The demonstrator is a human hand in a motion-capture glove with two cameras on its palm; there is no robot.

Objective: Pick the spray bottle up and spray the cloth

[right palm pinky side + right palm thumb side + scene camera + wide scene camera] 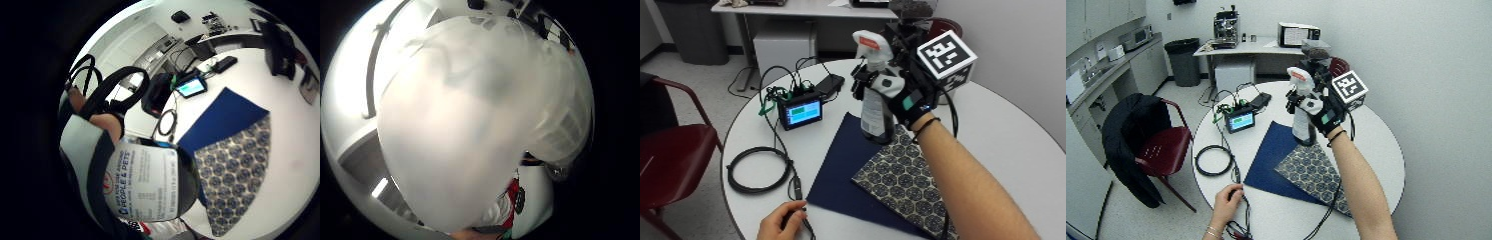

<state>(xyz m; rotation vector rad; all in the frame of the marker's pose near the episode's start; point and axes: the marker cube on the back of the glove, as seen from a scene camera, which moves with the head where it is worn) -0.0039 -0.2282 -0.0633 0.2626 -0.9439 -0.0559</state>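
My gloved right hand (pixel 906 100) grips the spray bottle (pixel 874 95) by its neck and holds it upright above the round white table (pixel 1013 135), over the near edge of the patterned cloth (pixel 906 185). The bottle's base hangs clear of the table, though from the outside view I cannot tell how much air lies beneath it. My fingers are mostly hidden behind the bottle and the glove's fittings, so whether one sits on the trigger cannot be made out. In the thumb-side palm view the pale bottle body (pixel 465 130) blocks almost everything; in the little-finger-side view the printed label (pixel 145 185) fills the lower part, with the cloth beyond it.

The patterned cloth lies partly on a dark blue cloth (pixel 840 170), overlapping its right side. Beside the blue cloth stands a small lit screen (pixel 802 112) with wires, and a coiled black cable (pixel 758 169) lies nearer the table's edge. My bare left hand (pixel 781 222) rests on the table at the cable's end. A red chair (pixel 673 150) stands beside the table, cut off at the edge.
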